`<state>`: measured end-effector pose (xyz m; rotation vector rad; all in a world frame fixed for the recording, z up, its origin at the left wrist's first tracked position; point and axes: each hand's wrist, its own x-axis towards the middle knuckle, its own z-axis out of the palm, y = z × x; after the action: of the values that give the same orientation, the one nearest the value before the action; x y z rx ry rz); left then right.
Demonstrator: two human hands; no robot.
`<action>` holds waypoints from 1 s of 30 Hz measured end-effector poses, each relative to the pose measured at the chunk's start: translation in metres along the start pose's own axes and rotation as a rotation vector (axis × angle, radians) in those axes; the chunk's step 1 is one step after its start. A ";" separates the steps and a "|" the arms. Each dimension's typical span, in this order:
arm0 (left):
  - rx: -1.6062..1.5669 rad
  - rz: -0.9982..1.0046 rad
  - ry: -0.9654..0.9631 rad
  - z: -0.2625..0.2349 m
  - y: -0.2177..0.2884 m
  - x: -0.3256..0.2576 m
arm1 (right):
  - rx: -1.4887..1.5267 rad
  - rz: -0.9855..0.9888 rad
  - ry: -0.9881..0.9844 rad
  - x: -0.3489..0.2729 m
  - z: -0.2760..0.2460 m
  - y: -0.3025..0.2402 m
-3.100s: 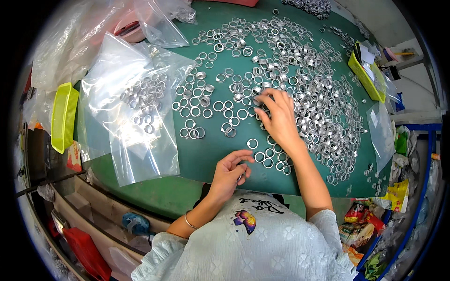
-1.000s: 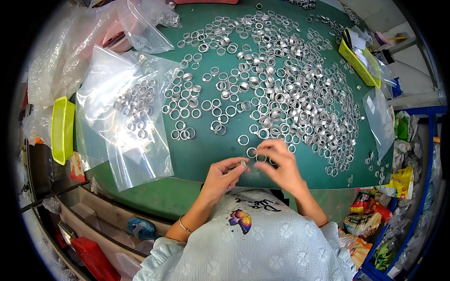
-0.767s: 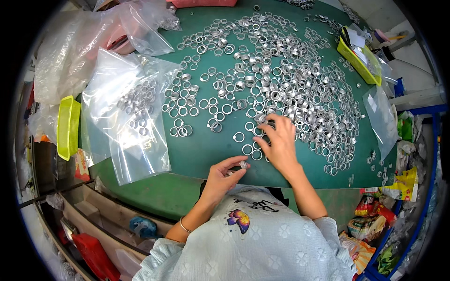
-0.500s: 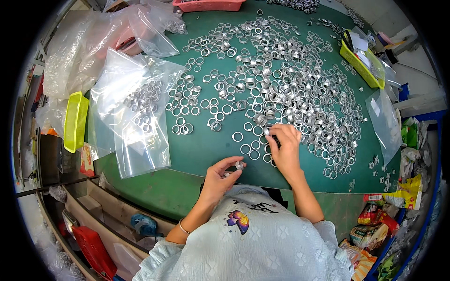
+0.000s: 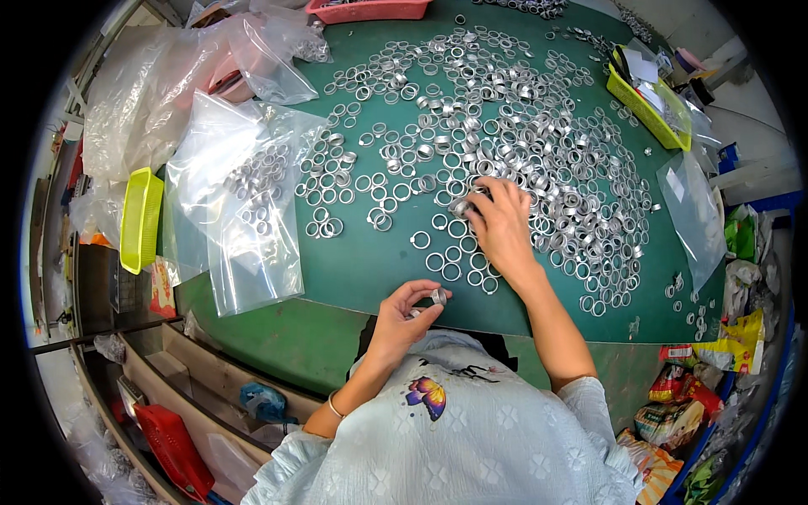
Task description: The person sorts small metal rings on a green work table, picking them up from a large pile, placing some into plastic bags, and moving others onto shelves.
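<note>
Many silvery metal rings [image 5: 555, 168], some with a small side tab, lie loose and heaped over the green table [image 5: 362, 261]. Near the front edge, my left hand [image 5: 402, 318] is closed around a few metal rings [image 5: 438, 296]; one shows between thumb and fingertips, the others are partly hidden in the palm. My right hand [image 5: 503, 225] reaches into the near left side of the heap. Its thumb and fingers close on a ring [image 5: 459, 205] there. A clear plastic bag [image 5: 252, 261] with rings inside lies flat on the left.
A yellow-green basket [image 5: 140, 220] stands at the left edge, another yellow basket [image 5: 648, 105] at the far right. A pink tray [image 5: 370, 8] sits at the back. One more clear bag [image 5: 692, 215] hangs over the right edge. Cardboard compartments [image 5: 202, 362] are below left.
My right hand has moved farther away and slightly left, deeper into the rings. My left hand stays near the table edge, still holding its rings.
</note>
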<state>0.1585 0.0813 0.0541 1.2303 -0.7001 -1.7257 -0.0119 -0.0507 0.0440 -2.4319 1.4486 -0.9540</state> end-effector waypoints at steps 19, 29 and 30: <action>0.031 -0.022 -0.023 0.001 0.009 0.011 | 0.348 0.138 0.228 -0.032 -0.038 -0.011; 0.002 -0.008 0.086 -0.005 0.009 0.017 | 0.177 0.276 0.238 -0.067 -0.038 0.005; -0.002 -0.008 0.085 -0.004 0.008 0.017 | 0.119 0.330 0.250 -0.071 -0.041 0.009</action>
<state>0.1631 0.0625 0.0511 1.2987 -0.6443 -1.6695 -0.0659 0.0117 0.0408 -1.9626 1.7459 -1.2531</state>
